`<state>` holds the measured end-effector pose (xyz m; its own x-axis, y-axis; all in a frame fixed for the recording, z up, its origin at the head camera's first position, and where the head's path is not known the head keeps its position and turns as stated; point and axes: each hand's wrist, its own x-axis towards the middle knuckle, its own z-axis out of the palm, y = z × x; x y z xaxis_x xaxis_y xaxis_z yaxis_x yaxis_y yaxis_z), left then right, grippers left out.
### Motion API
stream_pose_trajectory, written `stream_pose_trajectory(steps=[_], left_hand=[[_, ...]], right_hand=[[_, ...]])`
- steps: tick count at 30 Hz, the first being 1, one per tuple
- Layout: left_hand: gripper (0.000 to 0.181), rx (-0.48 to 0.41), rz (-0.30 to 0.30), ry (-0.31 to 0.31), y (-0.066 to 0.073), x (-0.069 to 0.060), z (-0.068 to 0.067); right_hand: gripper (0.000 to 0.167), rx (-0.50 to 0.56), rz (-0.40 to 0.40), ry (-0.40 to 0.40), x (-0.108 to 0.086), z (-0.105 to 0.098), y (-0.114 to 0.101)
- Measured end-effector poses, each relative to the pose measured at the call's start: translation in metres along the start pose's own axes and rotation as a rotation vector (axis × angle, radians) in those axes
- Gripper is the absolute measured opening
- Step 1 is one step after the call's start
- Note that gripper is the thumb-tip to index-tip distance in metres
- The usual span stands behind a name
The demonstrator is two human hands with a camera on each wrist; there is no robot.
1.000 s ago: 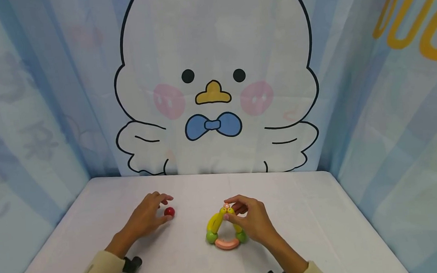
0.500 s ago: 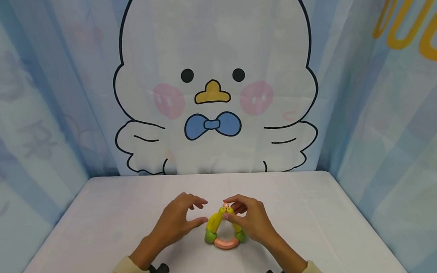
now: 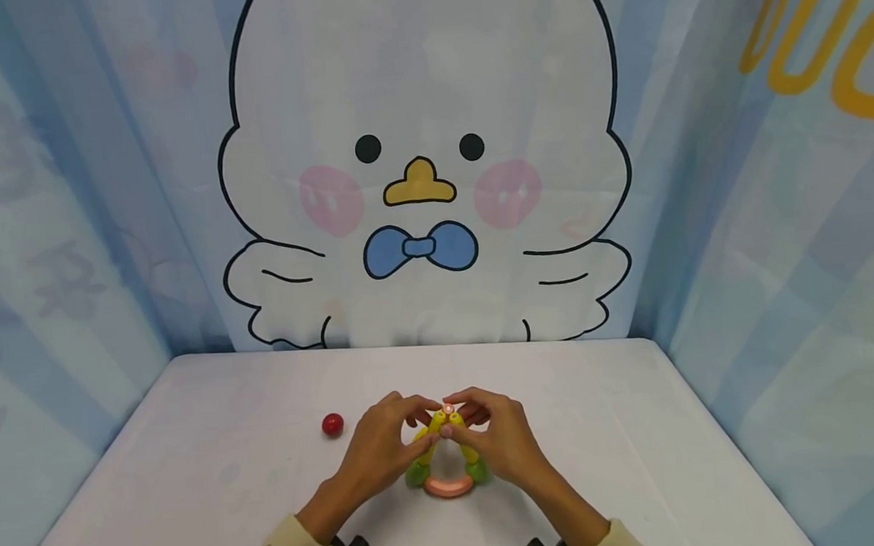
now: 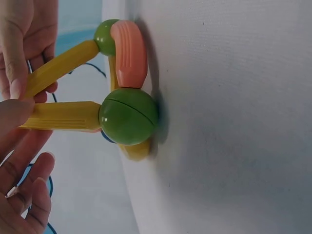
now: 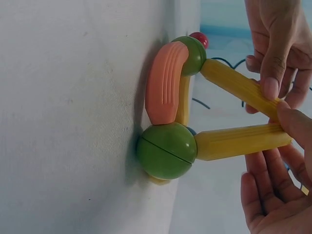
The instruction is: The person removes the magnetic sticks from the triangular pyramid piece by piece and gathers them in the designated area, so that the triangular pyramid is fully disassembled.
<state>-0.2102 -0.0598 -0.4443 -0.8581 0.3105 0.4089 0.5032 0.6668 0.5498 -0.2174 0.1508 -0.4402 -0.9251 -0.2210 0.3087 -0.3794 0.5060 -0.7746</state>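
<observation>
A small frame of toy building rods and balls stands on the table. Its front is a curved salmon rod (image 3: 449,487) joining two green balls (image 4: 129,116). From those balls, yellow rods (image 5: 239,141) lean up toward a small pale pink piece (image 3: 448,408) at the peak. My left hand (image 3: 382,446) pinches the upper end of the left yellow rod (image 5: 234,85) between thumb and fingers. On the other side, my right hand (image 3: 503,436) pinches the right rod near its top. Fingers partly hide the peak. Other yellow rods and a blue ball show behind, mostly hidden.
A red ball (image 3: 333,425) lies on the white table (image 3: 195,488) to the left of my left hand. Behind the table's far edge hangs a curtain (image 3: 424,307) printed with a cartoon duck, and more curtains flank both sides.
My left hand has moved right, away from the red ball, and now pinches the left yellow rod near the peak. The red ball stays on the table. My right hand keeps its grip.
</observation>
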Motion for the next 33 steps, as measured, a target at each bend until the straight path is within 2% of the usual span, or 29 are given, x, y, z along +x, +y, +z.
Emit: stream_pose_trajectory(steps=[12,19,27,33], left_hand=[[0.036,0.018,-0.041,0.016,0.000,-0.007,-0.006],[0.038,0.061,-0.075,0.042,-0.003,-0.012,-0.011],[0.029,0.080,-0.071,0.101,-0.009,-0.021,-0.026],[0.027,0.100,-0.107,0.094,-0.018,-0.029,-0.039]], right_hand=[[0.033,-0.010,0.020,0.007,0.000,0.002,-0.001],[0.032,-0.019,0.044,0.006,0.001,0.003,-0.002],[0.031,-0.024,0.041,0.002,0.001,0.002,-0.004],[0.031,-0.020,0.047,0.002,0.001,0.002,-0.003]])
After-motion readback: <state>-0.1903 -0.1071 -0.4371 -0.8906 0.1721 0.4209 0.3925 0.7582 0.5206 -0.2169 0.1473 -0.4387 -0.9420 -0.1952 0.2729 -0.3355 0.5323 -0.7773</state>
